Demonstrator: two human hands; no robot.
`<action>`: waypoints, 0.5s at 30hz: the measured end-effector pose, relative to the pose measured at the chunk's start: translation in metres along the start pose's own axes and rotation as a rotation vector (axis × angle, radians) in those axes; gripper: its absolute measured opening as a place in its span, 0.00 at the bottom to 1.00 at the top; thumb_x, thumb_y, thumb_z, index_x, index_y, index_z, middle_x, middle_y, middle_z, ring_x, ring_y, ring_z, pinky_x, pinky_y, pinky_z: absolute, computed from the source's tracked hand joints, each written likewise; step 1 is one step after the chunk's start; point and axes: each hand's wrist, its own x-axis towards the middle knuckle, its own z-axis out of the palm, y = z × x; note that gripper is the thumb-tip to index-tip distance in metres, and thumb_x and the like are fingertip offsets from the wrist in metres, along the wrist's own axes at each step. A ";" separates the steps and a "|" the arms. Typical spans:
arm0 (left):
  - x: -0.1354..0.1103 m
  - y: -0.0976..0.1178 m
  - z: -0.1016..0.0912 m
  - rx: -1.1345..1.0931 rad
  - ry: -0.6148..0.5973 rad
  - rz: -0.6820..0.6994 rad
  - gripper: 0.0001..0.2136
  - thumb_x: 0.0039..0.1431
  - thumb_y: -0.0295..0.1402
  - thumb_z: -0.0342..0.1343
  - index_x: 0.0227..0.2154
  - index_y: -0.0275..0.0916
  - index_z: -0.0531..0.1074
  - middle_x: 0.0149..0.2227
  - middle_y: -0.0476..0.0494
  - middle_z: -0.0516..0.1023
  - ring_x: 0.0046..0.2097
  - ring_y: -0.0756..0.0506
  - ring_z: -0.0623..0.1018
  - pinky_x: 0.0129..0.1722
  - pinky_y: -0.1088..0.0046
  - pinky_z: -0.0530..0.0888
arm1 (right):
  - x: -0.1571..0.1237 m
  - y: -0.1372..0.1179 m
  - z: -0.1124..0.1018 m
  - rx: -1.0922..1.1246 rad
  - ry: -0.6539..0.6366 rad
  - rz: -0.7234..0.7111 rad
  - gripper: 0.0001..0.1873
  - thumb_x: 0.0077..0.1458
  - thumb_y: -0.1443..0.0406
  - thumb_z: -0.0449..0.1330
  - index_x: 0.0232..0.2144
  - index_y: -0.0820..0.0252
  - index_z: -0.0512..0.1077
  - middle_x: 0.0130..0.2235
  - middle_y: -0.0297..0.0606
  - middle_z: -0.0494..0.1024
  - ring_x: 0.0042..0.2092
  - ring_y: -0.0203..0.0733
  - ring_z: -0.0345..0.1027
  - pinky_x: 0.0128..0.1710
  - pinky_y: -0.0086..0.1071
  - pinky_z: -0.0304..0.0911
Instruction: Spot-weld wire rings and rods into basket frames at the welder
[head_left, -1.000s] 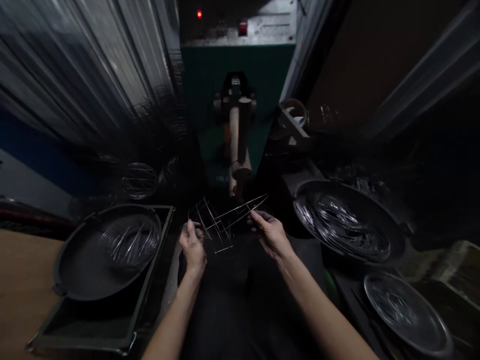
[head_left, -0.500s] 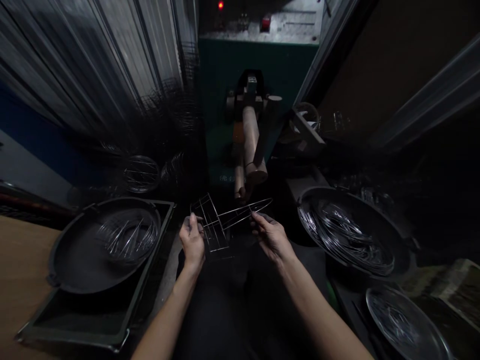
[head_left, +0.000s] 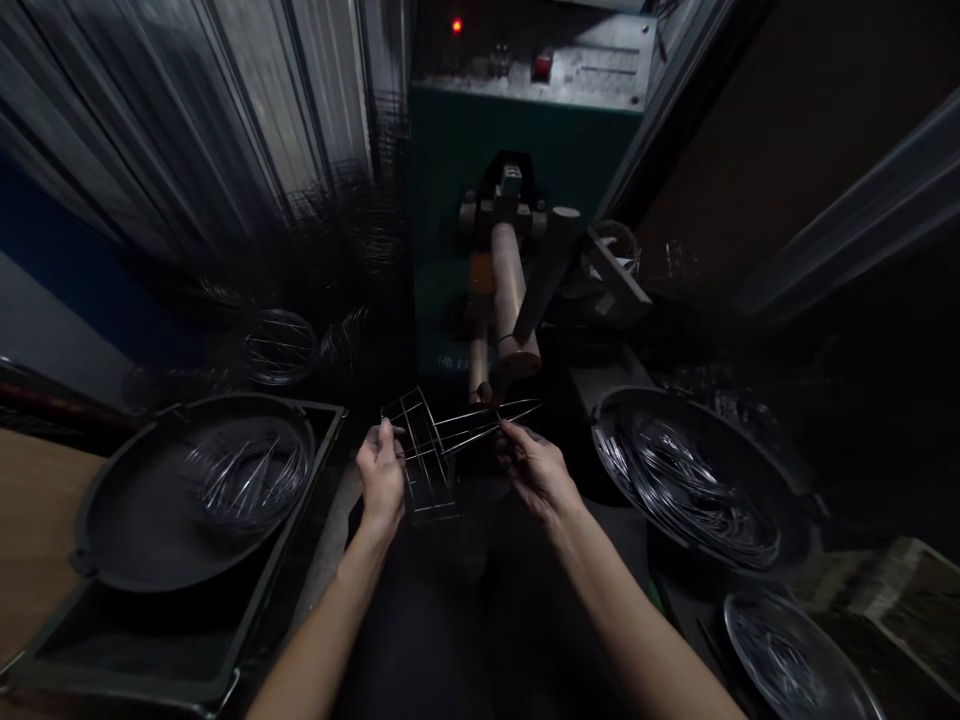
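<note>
We hold a small wire frame (head_left: 424, 460) in front of the green machine (head_left: 517, 150), left hand (head_left: 381, 478) pinched on its near-left edge, right hand (head_left: 534, 470) gripping a long wire loop (head_left: 487, 420) laid across it; we judge we are seating the loop under the machine's copper-coloured tip (head_left: 480, 385), which calls for steady alignment, with wire-filled pans (head_left: 150, 520) (head_left: 780, 490) at either side

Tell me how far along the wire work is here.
Done: the wire frame already has several crossbars. In hand: left hand holds the frame, right hand lays a narrow wire loop across it, just below the machine's arm. Left: loose wires fill the right pan and left pan.
</note>
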 end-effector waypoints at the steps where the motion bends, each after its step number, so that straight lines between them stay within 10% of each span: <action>1: 0.000 0.001 0.000 -0.007 -0.006 -0.009 0.20 0.51 0.51 0.55 0.25 0.36 0.66 0.16 0.57 0.54 0.17 0.57 0.55 0.15 0.84 0.53 | 0.000 0.000 0.001 0.001 -0.001 0.003 0.12 0.33 0.70 0.71 0.19 0.65 0.70 0.18 0.31 0.70 0.20 0.27 0.62 0.15 0.17 0.54; 15: 0.002 0.008 0.009 -0.191 0.044 -0.108 0.20 0.45 0.48 0.61 0.26 0.34 0.67 0.17 0.57 0.57 0.17 0.59 0.56 0.15 0.85 0.52 | -0.005 0.000 -0.031 0.022 -0.033 -0.005 0.13 0.33 0.67 0.72 0.26 0.65 0.75 0.23 0.32 0.74 0.23 0.27 0.64 0.17 0.18 0.57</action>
